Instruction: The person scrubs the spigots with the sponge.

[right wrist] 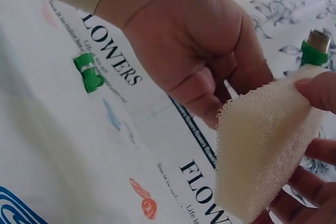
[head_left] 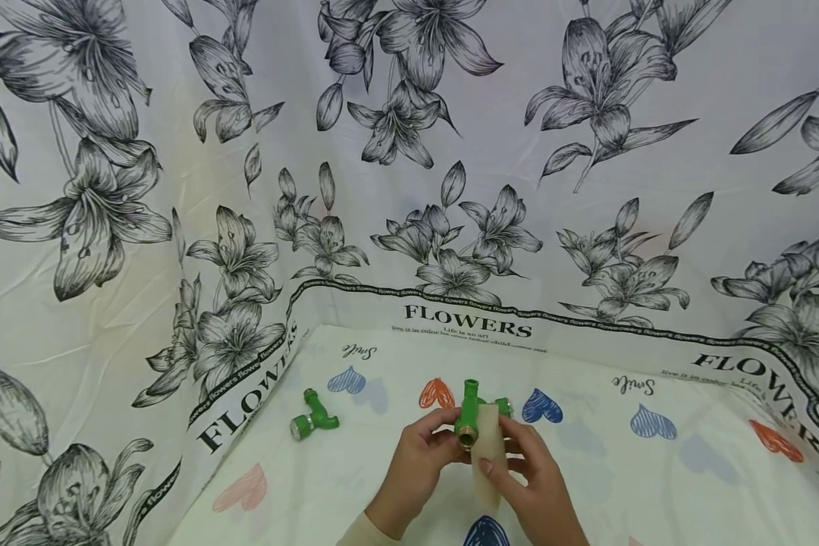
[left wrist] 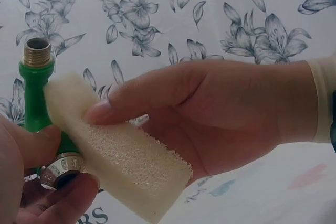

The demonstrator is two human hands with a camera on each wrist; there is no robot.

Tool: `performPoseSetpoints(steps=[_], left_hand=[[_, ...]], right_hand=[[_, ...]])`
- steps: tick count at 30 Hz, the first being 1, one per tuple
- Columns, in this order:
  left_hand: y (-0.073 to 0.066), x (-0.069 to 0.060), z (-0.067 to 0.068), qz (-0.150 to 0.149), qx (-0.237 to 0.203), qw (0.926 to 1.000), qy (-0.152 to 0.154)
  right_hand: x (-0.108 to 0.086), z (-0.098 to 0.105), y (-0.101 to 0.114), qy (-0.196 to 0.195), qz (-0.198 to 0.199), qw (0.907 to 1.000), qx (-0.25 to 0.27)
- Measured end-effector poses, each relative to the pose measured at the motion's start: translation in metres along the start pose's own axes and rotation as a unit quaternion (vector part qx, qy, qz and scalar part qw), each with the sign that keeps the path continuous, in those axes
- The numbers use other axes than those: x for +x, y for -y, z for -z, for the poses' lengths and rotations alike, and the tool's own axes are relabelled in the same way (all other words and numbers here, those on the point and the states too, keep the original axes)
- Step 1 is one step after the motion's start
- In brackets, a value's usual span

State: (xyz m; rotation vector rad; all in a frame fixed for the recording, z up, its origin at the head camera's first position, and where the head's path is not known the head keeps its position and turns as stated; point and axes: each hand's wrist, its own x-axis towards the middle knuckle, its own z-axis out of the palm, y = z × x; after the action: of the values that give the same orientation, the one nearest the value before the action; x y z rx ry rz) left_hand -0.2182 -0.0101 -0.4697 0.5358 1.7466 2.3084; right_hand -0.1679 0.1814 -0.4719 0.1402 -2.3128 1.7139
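Note:
In the head view, my left hand (head_left: 411, 469) grips a green angle valve (head_left: 469, 413) with a threaded brass end and a silvery collar. A cream, coarse-pored sponge block (head_left: 491, 459) is pinched by my right hand (head_left: 541, 479), thumb on its near face. The sponge lies against the side of the valve. From the left wrist, the valve (left wrist: 37, 93) stands with its brass thread up, and the sponge (left wrist: 131, 156) slants beside it. Seen from the right wrist, the sponge (right wrist: 262, 140) hides most of the valve; only its threaded end (right wrist: 316, 45) shows.
A second green valve (head_left: 314, 415) with a silvery collar lies on the cloth to the left. The white cloth (head_left: 396, 356) has printed hearts and lettering. Behind it hangs a white flower-print curtain (head_left: 505, 152), which also runs along the left side.

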Motion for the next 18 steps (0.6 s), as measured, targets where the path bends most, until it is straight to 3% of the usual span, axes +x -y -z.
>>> performPoseSetpoints(steps=[6,18], left_hand=[[-0.0007,0.0012,-0.0022,0.013,-0.002,0.9992,-0.039],[0.0029,0.0058,-0.0041,0.006,0.0,0.9988,-0.048]], right_hand=[[-0.0025,-0.0025,0.0038,-0.004,0.021,0.9997,-0.015],[-0.0029,-0.0052,0.0068,-0.018,0.021,0.9995,-0.017]])
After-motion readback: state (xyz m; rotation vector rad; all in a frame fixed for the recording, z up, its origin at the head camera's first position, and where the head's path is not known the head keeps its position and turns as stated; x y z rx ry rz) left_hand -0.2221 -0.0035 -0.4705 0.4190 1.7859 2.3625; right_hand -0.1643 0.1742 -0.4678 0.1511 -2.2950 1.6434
